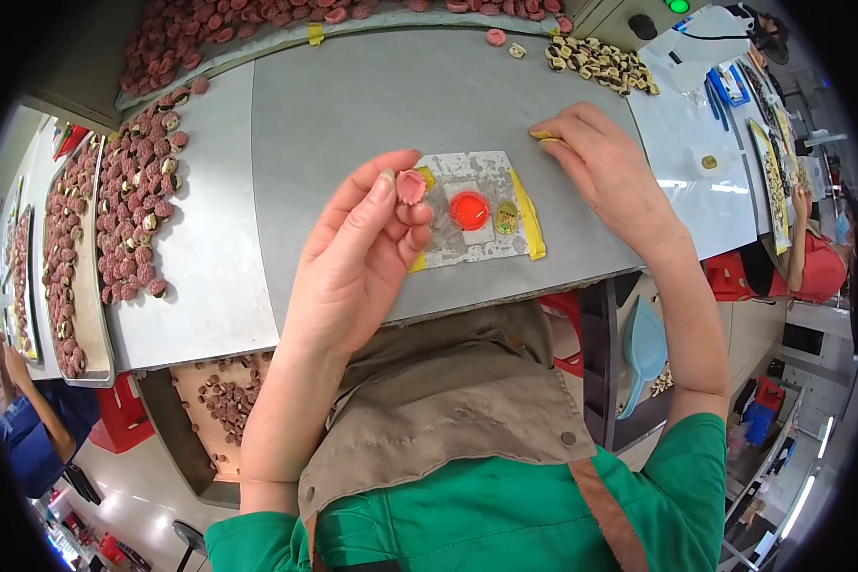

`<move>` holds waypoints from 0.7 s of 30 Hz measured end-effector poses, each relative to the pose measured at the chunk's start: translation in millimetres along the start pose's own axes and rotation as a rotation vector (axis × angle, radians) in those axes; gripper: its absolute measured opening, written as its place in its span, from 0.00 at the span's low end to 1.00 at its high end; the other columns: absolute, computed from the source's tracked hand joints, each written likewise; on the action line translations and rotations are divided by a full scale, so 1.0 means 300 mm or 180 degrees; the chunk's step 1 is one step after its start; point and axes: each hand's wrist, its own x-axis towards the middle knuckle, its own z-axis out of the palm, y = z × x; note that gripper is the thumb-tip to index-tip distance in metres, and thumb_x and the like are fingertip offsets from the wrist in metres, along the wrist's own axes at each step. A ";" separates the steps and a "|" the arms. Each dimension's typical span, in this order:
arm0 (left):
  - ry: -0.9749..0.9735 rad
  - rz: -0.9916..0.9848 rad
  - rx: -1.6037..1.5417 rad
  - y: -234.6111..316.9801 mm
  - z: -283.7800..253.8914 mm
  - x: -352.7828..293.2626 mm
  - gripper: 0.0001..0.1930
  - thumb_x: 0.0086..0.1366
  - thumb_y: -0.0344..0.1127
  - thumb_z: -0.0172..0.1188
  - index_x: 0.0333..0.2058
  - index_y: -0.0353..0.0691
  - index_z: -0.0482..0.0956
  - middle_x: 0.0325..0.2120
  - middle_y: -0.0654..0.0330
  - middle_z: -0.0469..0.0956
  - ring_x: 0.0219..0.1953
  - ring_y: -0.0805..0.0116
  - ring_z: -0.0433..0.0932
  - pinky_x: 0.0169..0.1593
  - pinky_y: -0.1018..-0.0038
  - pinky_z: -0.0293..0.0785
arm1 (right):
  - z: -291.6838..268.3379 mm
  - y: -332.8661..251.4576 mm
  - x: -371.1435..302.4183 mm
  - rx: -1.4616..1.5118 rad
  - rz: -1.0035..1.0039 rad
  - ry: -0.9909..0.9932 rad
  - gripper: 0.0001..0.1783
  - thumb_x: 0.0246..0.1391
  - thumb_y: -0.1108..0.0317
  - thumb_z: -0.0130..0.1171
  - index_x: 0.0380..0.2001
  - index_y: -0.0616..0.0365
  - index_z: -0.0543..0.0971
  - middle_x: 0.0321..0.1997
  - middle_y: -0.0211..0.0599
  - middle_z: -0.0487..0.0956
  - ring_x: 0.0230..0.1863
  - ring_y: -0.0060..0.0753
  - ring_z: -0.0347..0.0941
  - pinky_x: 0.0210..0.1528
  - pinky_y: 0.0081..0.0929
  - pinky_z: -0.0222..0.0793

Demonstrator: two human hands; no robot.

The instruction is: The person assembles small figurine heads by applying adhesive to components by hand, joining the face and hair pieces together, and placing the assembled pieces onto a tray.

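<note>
My left hand (pixel 348 253) pinches a small pink, scalloped, hollow shell (pixel 411 187) between thumb and fingertips, its opening facing up. It is held over the left edge of a worn whitish plate (pixel 462 162) taped to the table with yellow tape (pixel 528 214). On that plate are a round orange-red fixture (pixel 469 211) and a small oval greenish-yellow sticker (pixel 507 218). Farther right, my right hand (pixel 601 167) is just above the table with fingers closed together. Something yellow shows at its fingertips; I cannot tell whether it is a held piece or a finger covering.
Pink bumpy pieces (pixel 138 205) cover the table's left side, with more on a tray (pixel 100 324) and along the back (pixel 238 29). Cream-and-dark pieces (pixel 601 65) lie at back right. An open drawer (pixel 195 419) holds brown pieces. Other people sit at both sides.
</note>
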 end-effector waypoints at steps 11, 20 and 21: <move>-0.0096 -0.0038 -0.0035 0.003 -0.014 -0.005 0.18 0.69 0.37 0.48 0.54 0.35 0.67 0.40 0.64 0.74 0.41 0.76 0.73 0.45 0.80 0.70 | 0.005 -0.014 -0.030 0.0245 0.0312 0.0277 0.16 0.53 0.74 0.55 0.47 0.59 0.73 0.40 0.43 0.72 0.38 0.41 0.71 0.40 0.27 0.67; -0.0153 -0.0129 -0.0158 -0.001 -0.012 -0.015 0.19 0.68 0.37 0.50 0.54 0.35 0.66 0.39 0.65 0.73 0.41 0.77 0.73 0.45 0.81 0.69 | -0.001 -0.051 -0.022 0.0105 0.0253 0.0045 0.10 0.52 0.75 0.55 0.39 0.62 0.75 0.36 0.40 0.74 0.35 0.36 0.72 0.39 0.28 0.68; -0.0121 -0.0116 -0.0138 0.002 -0.012 -0.017 0.19 0.69 0.36 0.48 0.55 0.34 0.64 0.39 0.65 0.72 0.41 0.77 0.73 0.45 0.81 0.70 | -0.012 -0.090 -0.016 0.0460 0.0325 -0.0050 0.10 0.52 0.75 0.55 0.39 0.62 0.75 0.36 0.40 0.74 0.35 0.36 0.72 0.38 0.28 0.68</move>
